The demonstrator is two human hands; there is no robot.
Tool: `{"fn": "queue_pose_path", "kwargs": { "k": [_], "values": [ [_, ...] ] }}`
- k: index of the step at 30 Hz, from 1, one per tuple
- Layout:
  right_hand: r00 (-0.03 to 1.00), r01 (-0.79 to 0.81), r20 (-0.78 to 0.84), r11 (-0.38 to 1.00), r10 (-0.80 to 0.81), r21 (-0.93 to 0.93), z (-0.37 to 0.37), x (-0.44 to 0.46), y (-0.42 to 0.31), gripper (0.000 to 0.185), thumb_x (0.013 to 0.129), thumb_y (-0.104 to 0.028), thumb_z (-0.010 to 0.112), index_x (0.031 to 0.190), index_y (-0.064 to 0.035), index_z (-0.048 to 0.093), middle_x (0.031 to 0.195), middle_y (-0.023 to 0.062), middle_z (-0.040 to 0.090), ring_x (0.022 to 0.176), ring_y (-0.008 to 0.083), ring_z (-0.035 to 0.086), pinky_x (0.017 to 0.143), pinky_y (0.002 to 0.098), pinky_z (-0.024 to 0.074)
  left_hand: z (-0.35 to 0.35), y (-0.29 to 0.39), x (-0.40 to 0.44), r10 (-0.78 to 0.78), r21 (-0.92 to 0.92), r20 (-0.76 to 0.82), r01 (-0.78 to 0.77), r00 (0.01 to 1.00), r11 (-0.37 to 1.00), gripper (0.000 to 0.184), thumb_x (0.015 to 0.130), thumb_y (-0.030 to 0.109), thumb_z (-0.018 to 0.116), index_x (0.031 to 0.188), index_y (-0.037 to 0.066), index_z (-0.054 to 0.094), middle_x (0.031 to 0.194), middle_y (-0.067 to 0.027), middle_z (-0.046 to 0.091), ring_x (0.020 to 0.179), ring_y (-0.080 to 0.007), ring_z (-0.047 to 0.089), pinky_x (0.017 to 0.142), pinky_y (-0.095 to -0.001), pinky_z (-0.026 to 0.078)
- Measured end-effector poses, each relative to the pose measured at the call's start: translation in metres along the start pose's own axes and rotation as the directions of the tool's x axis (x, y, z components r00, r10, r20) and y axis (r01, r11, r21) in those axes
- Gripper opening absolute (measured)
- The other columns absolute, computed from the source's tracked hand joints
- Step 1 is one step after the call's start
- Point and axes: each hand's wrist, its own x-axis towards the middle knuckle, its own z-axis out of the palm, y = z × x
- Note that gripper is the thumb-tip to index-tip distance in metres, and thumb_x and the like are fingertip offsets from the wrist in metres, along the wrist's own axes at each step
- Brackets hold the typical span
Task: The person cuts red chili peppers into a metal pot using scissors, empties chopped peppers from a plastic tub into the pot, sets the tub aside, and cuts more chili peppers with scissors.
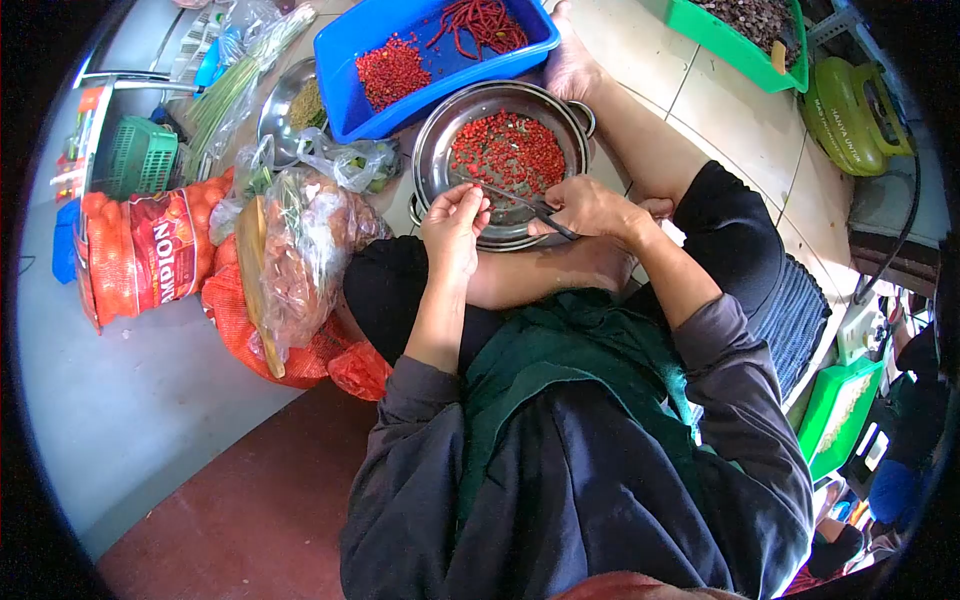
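In the head view, a steel pot (428,150) of small red cut chili pieces (515,150) stands before my crossed legs. My right hand (590,210) grips what looks like black-handled scissors (550,218), their thin blades pointing left over the pot's near side. My left hand (457,215) is closed in a pinch beside the blade tips, over the near left rim. A bit of red shows at its fingertips, probably a chili, mostly hidden by the fingers. Behind the pot, a blue basin (345,115) holds more cut chili and several whole red chilies (480,28).
At left lie a red net sack (160,250), a plastic bag (305,240) and long green stalks (225,110). A metal bowl (275,125) sits by the basin. Right are a green tray (740,45), a green gas cylinder (845,110) and another green tray (825,445). Another person shows at far right.
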Motion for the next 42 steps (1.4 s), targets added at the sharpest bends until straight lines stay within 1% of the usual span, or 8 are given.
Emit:
{"fn": "queue_pose_path", "kwargs": {
  "k": [11, 14, 17, 20, 30, 34, 38, 42],
  "values": [
    [0.997, -0.062, 0.045, 0.998, 0.062, -0.014, 0.005, -0.002, -0.005, 0.059, 0.069, -0.053, 0.069, 0.065, 0.0027, 0.052, 0.057, 0.0177, 0.048, 0.055, 0.0296, 0.049, 0.055, 0.0414, 0.0372, 0.000, 0.000, -0.001, 0.006, 0.025, -0.020, -0.005, 1.000, 1.000, 0.013, 0.083, 0.008, 0.065, 0.091, 0.006, 0.056, 0.084, -0.0034, 0.062, 0.075, -0.0108, 0.060, 0.061, -0.0223, 0.050],
    [0.989, -0.083, 0.114, 0.993, 0.092, -0.080, -0.003, 0.000, -0.009, 0.065, 0.067, -0.061, 0.064, 0.073, 0.0038, 0.062, 0.072, 0.0235, 0.060, 0.074, 0.0358, 0.060, 0.067, 0.0435, 0.0446, 0.000, -0.002, -0.001, 0.011, 0.037, -0.015, -0.011, 1.000, 0.999, 0.013, 0.083, 0.008, 0.065, 0.091, 0.006, 0.056, 0.084, -0.0030, 0.061, 0.076, -0.0110, 0.060, 0.061, -0.0228, 0.049],
    [0.996, -0.060, 0.064, 0.996, 0.065, -0.073, -0.003, -0.002, -0.009, 0.063, 0.067, -0.059, 0.065, 0.072, 0.0041, 0.061, 0.071, 0.0238, 0.059, 0.074, 0.0361, 0.061, 0.066, 0.0436, 0.0448, 0.002, 0.001, -0.003, 0.012, 0.026, -0.001, -0.012, 1.000, 1.000, 0.013, 0.083, 0.007, 0.065, 0.093, 0.006, 0.057, 0.085, -0.0028, 0.061, 0.077, -0.0112, 0.060, 0.062, -0.0234, 0.049],
    [0.999, -0.022, -0.026, 1.000, 0.022, -0.009, 0.000, -0.002, -0.004, 0.057, 0.068, -0.050, 0.071, 0.067, 0.0047, 0.054, 0.059, 0.0200, 0.050, 0.057, 0.0310, 0.051, 0.056, 0.0423, 0.0377, -0.002, 0.000, -0.003, 0.000, 0.024, 0.033, -0.001, 0.999, 1.000, 0.014, 0.083, 0.007, 0.064, 0.096, 0.006, 0.057, 0.086, -0.0029, 0.061, 0.077, -0.0110, 0.059, 0.063, -0.0237, 0.049],
    [1.000, -0.028, -0.013, 0.999, 0.028, -0.032, -0.005, -0.002, -0.003, 0.055, 0.068, -0.049, 0.071, 0.068, 0.0043, 0.057, 0.063, 0.0227, 0.054, 0.060, 0.0305, 0.058, 0.057, 0.0428, 0.0401, -0.005, -0.001, 0.000, -0.031, 0.017, -0.011, 0.031, 0.999, 0.999, 0.015, 0.083, 0.008, 0.063, 0.096, 0.005, 0.056, 0.085, -0.0027, 0.060, 0.072, -0.0095, 0.058, 0.060, -0.0215, 0.049],
    [0.995, 0.070, -0.074, 0.997, -0.072, -0.036, -0.003, -0.005, -0.003, 0.057, 0.068, -0.051, 0.069, 0.065, 0.0044, 0.056, 0.059, 0.0217, 0.052, 0.056, 0.0302, 0.054, 0.054, 0.0429, 0.0385, -0.006, 0.001, 0.002, -0.011, 0.001, -0.015, 0.011, 1.000, 1.000, 0.013, 0.084, 0.007, 0.062, 0.096, 0.005, 0.058, 0.087, -0.0034, 0.062, 0.074, -0.0098, 0.059, 0.060, -0.0220, 0.050],
    [0.997, -0.036, 0.062, 0.999, 0.034, 0.024, -0.005, -0.006, -0.010, 0.062, 0.066, -0.056, 0.069, 0.062, 0.0038, 0.054, 0.056, 0.0183, 0.050, 0.054, 0.0258, 0.051, 0.054, 0.0410, 0.0377, -0.005, 0.000, -0.001, 0.003, 0.038, 0.004, -0.003, 1.000, 0.999, 0.012, 0.084, 0.006, 0.062, 0.095, 0.005, 0.057, 0.086, -0.0030, 0.060, 0.074, -0.0099, 0.059, 0.060, -0.0213, 0.050],
    [0.999, -0.009, 0.042, 1.000, 0.010, -0.019, -0.002, -0.005, -0.006, 0.062, 0.066, -0.057, 0.069, 0.064, 0.0040, 0.056, 0.061, 0.0197, 0.053, 0.059, 0.0269, 0.054, 0.056, 0.0411, 0.0392, 0.000, 0.002, -0.005, 0.003, 0.050, 0.004, -0.003, 1.000, 0.999, 0.010, 0.084, 0.006, 0.062, 0.092, 0.006, 0.056, 0.085, -0.0028, 0.060, 0.074, -0.0100, 0.059, 0.059, -0.0210, 0.050]
  ]
}}
